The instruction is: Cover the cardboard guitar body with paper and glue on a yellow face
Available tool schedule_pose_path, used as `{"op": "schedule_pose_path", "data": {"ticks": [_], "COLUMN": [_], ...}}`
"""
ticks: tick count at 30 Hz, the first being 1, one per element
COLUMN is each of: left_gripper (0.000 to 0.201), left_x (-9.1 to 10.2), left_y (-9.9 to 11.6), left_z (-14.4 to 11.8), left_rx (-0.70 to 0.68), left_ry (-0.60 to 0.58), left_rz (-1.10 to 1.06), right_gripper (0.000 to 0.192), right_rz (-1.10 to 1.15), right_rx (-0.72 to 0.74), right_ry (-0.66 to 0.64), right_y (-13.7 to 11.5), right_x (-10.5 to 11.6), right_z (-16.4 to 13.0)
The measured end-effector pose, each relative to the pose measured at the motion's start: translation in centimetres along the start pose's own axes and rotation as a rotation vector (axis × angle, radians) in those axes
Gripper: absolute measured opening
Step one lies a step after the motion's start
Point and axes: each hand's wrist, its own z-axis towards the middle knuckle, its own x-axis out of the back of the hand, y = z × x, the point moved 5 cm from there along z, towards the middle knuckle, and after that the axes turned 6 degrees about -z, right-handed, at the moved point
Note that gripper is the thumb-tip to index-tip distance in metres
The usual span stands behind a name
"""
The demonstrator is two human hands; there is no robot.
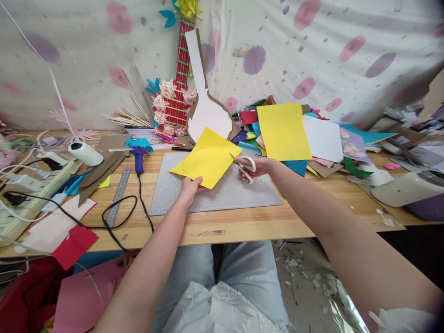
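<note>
My left hand (190, 188) pinches the near corner of a yellow paper sheet (206, 156) with a curved pencil line on it, holding it just above the grey cutting mat (222, 194). My right hand (251, 169) grips white-handled scissors (243, 165); the blades are parted at the sheet's right edge. A white guitar-shaped cardboard cutout (208, 115) leans against the wall behind the sheet, beside a red paper guitar (178, 92) decorated with paper flowers.
A blue glue gun (139, 155) with a black cord lies left of the mat, near a metal ruler (118, 196) and a spool of white thread (85, 153). Another yellow sheet (282, 132) tops a heap of coloured paper at the back right. A power strip (31, 185) sits far left.
</note>
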Motion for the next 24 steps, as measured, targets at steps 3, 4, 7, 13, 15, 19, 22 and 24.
{"op": "schedule_pose_path", "data": {"ticks": [3, 4, 7, 13, 15, 19, 22, 24], "left_gripper": [0.026, 0.026, 0.026, 0.023, 0.023, 0.021, 0.019, 0.018], "left_x": [0.0, 0.0, 0.0, 0.1, 0.0, -0.1, -0.1, -0.1], "left_y": [0.0, -0.1, -0.1, -0.2, -0.1, 0.0, 0.0, 0.0], "left_z": [0.1, 0.1, 0.2, 0.3, 0.2, 0.1, 0.0, 0.0], "left_rx": [0.0, -0.001, -0.004, 0.017, 0.026, 0.036, 0.042, 0.046], "left_ry": [-0.001, -0.003, -0.012, -0.016, -0.013, -0.004, 0.0, -0.002], "left_rz": [-0.001, 0.0, 0.004, -0.005, -0.009, -0.005, 0.009, 0.021], "right_gripper": [0.055, 0.055, 0.054, 0.052, 0.051, 0.051, 0.05, 0.048], "right_rz": [0.002, 0.002, 0.008, 0.038, 0.048, 0.045, 0.029, 0.021], "right_rx": [0.0, 0.004, 0.027, 0.071, 0.083, 0.095, 0.103, 0.119], "right_ry": [0.013, 0.018, 0.038, 0.087, 0.097, 0.113, 0.129, 0.151], "right_y": [0.1, 0.2, 0.4, 0.8, 0.9, 1.0, 1.0, 1.0], "right_x": [0.2, 0.3, 0.6, 0.9, 0.8, 0.6, 0.5, 0.5], "right_z": [0.3, 0.5, 0.9, 1.4, 1.4, 1.3, 1.4, 1.4]}}
